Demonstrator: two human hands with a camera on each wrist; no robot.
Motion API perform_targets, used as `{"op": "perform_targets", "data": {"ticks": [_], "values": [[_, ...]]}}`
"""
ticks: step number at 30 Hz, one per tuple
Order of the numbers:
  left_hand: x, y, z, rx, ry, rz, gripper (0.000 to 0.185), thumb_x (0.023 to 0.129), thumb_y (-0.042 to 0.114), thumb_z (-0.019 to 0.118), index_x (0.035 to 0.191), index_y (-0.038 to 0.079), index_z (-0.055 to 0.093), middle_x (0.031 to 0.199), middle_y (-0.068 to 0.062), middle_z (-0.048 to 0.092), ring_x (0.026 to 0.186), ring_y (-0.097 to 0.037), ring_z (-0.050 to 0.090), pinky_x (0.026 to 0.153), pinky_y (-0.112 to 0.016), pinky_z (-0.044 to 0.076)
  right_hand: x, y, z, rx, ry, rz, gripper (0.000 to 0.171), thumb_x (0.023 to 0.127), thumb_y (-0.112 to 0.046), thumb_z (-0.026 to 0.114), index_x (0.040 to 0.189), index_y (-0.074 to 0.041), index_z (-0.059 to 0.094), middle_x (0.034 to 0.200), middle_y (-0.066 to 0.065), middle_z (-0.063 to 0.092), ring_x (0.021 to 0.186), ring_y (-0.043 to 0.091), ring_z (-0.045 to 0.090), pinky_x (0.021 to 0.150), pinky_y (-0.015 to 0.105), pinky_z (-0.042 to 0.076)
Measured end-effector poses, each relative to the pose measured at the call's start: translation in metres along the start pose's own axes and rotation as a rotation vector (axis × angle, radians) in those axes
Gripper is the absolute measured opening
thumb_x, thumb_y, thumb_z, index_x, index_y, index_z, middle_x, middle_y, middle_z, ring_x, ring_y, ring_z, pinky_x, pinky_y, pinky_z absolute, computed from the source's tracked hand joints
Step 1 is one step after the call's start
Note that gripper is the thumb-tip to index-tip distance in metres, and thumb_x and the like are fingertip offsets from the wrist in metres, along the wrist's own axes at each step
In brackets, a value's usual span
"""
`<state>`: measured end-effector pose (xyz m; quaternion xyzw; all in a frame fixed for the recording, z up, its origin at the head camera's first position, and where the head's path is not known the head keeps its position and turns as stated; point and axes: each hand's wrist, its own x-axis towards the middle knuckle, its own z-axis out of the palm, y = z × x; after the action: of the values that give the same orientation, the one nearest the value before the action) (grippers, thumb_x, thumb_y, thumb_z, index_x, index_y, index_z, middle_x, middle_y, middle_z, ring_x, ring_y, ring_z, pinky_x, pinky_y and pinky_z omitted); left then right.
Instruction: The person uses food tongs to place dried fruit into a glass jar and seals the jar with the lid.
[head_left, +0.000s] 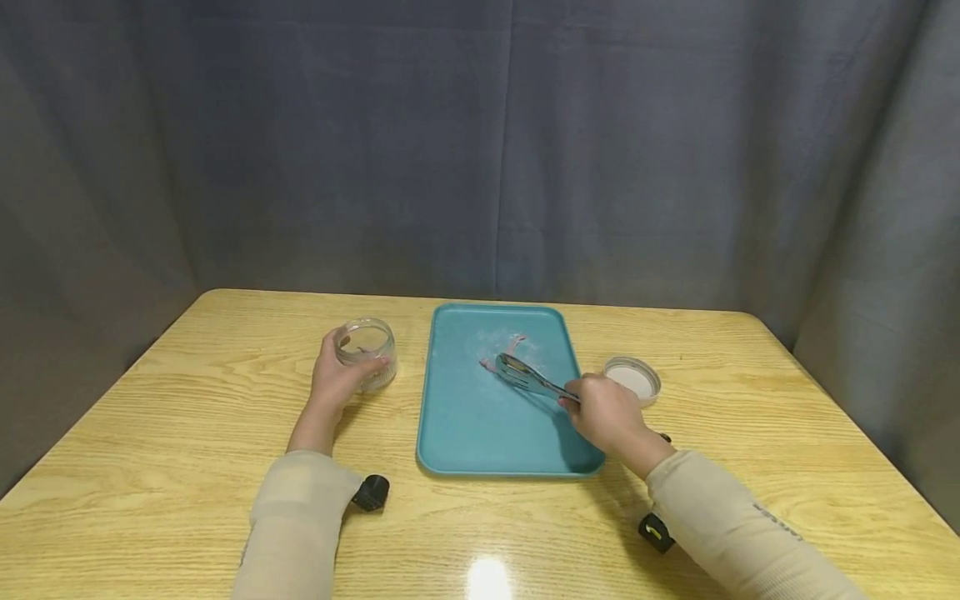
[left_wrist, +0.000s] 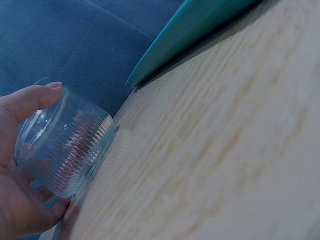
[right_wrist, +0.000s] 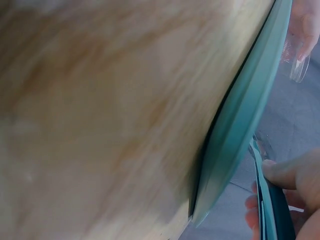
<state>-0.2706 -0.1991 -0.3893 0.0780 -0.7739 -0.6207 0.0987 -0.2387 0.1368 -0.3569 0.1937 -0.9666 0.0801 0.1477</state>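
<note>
My left hand (head_left: 335, 379) grips a small clear ribbed glass jar (head_left: 366, 352) standing on the wooden table left of the tray; the left wrist view shows the jar (left_wrist: 65, 145) wrapped by my fingers (left_wrist: 30, 100). My right hand (head_left: 609, 414) holds metal tongs (head_left: 531, 379) that reach across the teal tray (head_left: 465, 425). The tong tips lie at a small pink piece (head_left: 512, 346) on the tray's far half. In the right wrist view the tongs (right_wrist: 264, 210) show under my thumb, beside the tray's rim (right_wrist: 240, 130).
A round white lid (head_left: 632, 377) lies on the table just right of the tray, close to my right hand. The wooden table (head_left: 187, 417) stretches to both sides. A grey curtain (head_left: 480, 142) hangs behind the far edge.
</note>
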Motion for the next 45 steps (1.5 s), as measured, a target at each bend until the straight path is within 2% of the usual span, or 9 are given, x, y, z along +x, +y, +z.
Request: {"op": "perform_targets", "data": {"ticks": [16, 26, 35, 38, 45], "values": [[-0.002, 0.0, 0.0, 0.016, -0.003, -0.004, 0.092, 0.069, 0.022, 0.072, 0.138, 0.014, 0.012, 0.139, -0.01, 0.018, 0.123, -0.036, 0.019, 0.096, -0.046, 0.023, -0.005, 0.001, -0.001, -0.014, 0.01, -0.015, 0.025, 0.078, -0.017, 0.064, 0.056, -0.017, 0.05, 0.055, -0.001, 0.042, 0.047, 0.013, 0.038, 0.039, 0.029, 0.032], [-0.003, 0.001, 0.0, 0.001, -0.008, -0.008, 0.091, 0.069, 0.021, 0.072, 0.138, 0.015, 0.012, 0.139, -0.01, 0.018, 0.122, -0.036, 0.02, 0.095, -0.045, 0.025, -0.005, 0.002, -0.008, -0.01, 0.12, -0.064, 0.021, 0.076, -0.014, 0.065, 0.059, -0.014, 0.054, 0.054, -0.002, 0.04, 0.045, 0.012, 0.038, 0.037, 0.029, 0.032], [-0.002, 0.003, -0.001, -0.004, -0.012, -0.014, 0.091, 0.069, 0.02, 0.072, 0.138, 0.015, 0.012, 0.139, -0.009, 0.017, 0.122, -0.035, 0.02, 0.094, -0.044, 0.026, 0.007, -0.003, -0.029, -0.006, 0.182, -0.038, 0.013, 0.078, -0.017, 0.063, 0.067, -0.012, 0.061, 0.055, -0.001, 0.039, 0.043, 0.014, 0.041, 0.035, 0.03, 0.03], [-0.002, 0.004, -0.001, 0.0, -0.008, -0.013, 0.091, 0.069, 0.02, 0.072, 0.138, 0.015, 0.012, 0.139, -0.009, 0.018, 0.122, -0.034, 0.02, 0.095, -0.044, 0.025, 0.014, -0.006, -0.037, 0.009, 0.191, -0.02, 0.009, 0.079, -0.018, 0.062, 0.074, -0.012, 0.065, 0.056, -0.001, 0.041, 0.045, 0.016, 0.043, 0.035, 0.031, 0.032], [-0.002, 0.004, -0.001, 0.003, -0.01, -0.01, 0.091, 0.069, 0.021, 0.073, 0.138, 0.014, 0.012, 0.139, -0.008, 0.018, 0.122, -0.034, 0.02, 0.096, -0.045, 0.023, 0.025, -0.013, -0.05, 0.034, 0.221, -0.007, 0.013, 0.08, -0.019, 0.062, 0.087, -0.009, 0.067, 0.061, 0.0, 0.046, 0.053, 0.019, 0.049, 0.041, 0.035, 0.037]]}}
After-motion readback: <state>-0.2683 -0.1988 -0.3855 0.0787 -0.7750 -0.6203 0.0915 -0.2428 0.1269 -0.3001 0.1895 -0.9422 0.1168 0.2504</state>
